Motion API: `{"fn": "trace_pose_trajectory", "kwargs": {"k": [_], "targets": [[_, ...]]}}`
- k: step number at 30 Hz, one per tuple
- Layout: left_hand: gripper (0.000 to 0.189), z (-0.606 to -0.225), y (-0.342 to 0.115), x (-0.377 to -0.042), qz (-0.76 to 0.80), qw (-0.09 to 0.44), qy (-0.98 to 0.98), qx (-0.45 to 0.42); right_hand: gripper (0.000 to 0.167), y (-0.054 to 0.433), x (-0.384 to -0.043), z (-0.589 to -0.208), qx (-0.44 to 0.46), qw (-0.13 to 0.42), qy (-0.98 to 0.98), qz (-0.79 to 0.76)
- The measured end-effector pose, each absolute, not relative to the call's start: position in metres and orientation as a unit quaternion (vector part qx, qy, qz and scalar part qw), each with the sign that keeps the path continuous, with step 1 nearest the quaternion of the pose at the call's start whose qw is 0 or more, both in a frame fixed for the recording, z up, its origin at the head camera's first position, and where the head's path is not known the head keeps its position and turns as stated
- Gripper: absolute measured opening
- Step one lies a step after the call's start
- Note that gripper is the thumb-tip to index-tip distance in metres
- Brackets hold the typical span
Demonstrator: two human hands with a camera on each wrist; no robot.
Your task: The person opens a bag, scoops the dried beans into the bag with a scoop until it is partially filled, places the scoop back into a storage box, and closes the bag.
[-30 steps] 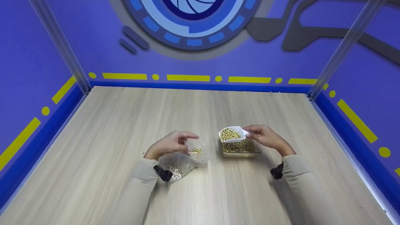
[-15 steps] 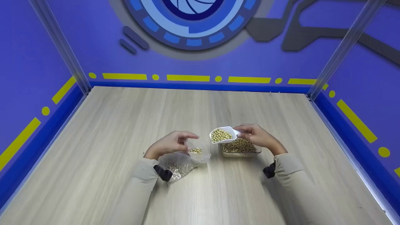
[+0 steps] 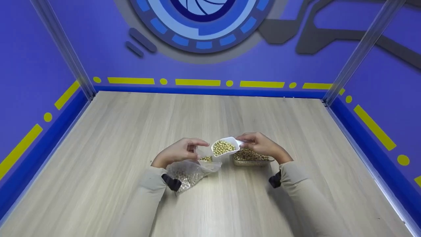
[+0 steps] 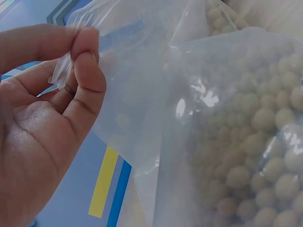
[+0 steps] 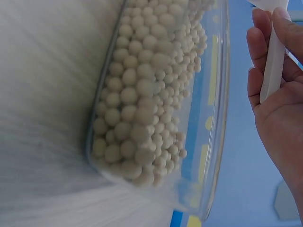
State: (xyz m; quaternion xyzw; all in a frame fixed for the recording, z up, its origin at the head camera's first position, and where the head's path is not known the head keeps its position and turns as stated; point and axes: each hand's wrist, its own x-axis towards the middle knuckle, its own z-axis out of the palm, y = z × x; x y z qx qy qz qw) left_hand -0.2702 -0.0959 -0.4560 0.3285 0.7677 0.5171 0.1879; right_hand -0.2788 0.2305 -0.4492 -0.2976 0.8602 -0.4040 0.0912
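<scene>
My left hand [image 3: 179, 152] pinches the rim of a clear plastic bag [image 4: 137, 90] between thumb and fingers. Pale round soybeans [image 4: 265, 156] fill the bag's lower part, and its mouth gapes toward the right. My right hand [image 3: 263, 146] grips the handle of a white scoop [image 3: 237, 143], as the right wrist view also shows by the pale handle [image 5: 273, 71]. A heap of soybeans [image 3: 223, 148] lies in the scoop, which hangs just above and right of the bag's mouth. Below my right hand stands a clear rectangular container [image 3: 251, 163] holding many more soybeans [image 5: 137, 94].
The bag and container rest side by side on a light wood-grain table [image 3: 210, 115]. Blue-purple panels with yellow marks rise at the back [image 3: 197, 72] and both sides. Black wrist straps [image 3: 275, 179] sit on both sleeves.
My right hand has carried the filled scoop leftward from over the container to beside the bag's mouth, dipping slightly. The left hand and bag stay in place.
</scene>
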Motion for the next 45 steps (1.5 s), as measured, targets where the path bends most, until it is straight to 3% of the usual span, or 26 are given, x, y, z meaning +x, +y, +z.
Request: {"fn": "trace_pose_trajectory", "kwargs": {"k": [18,45], "targets": [[0.051,-0.454,-0.096,-0.269,0.519,0.194,0.763,0.333,0.031,0.216,-0.275,-0.444,-0.295,0.108,0.876,-0.366],[0.051,-0.444,-0.095,-0.269,0.53,0.212,0.76,0.31,0.026,0.21,-0.277,-0.425,-0.361,0.073,0.877,-0.307]]}}
